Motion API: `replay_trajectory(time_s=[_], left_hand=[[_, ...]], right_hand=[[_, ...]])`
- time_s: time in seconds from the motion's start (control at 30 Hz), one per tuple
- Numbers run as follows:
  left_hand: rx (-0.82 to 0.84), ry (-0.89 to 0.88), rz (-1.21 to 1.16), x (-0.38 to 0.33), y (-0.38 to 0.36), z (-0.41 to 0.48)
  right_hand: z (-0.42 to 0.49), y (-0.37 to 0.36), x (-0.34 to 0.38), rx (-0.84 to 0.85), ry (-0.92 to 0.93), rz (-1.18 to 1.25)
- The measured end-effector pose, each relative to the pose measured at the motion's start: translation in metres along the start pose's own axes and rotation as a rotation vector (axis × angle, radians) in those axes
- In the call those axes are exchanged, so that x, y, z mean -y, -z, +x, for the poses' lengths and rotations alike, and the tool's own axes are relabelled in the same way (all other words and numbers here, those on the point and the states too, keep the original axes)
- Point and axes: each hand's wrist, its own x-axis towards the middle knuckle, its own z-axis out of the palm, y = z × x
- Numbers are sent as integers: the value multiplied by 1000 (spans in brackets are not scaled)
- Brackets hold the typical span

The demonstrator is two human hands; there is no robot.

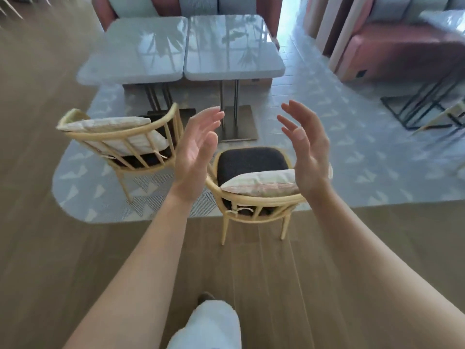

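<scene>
Though not yet at the rattan chair (251, 162) straight ahead, reaching toward it and gripping nothing: approach step. Holding the left hand (193, 157) spread and empty above that chair's left side, the right hand (312, 154) likewise above its right side, palms facing, well apart. Probably needing next: lowering both hands onto the chair's back rail under its cushion (261, 183).

nothing here can be read: no word, label, brand or number shows on any surface. a small dark square (361, 73) low on the side of the pink sofa (402, 49) is too blurred to tell if it bears a mark.
</scene>
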Motion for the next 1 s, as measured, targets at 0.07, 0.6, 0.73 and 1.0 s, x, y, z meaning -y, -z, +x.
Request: replay_trajectory(time_s=[0.07, 0.6, 0.73, 1.0], left_hand=[[-14, -6, 12, 3, -14, 5], [16, 106, 18, 100, -132, 66], [22, 174, 102, 122, -136, 56], [777, 647, 903, 205, -151, 2]], right_hand=[[7, 15, -10, 1, 19, 20], [52, 106, -141, 78, -147, 5], [51, 111, -172, 128, -151, -45], [-4, 130, -261, 958, -348, -758]])
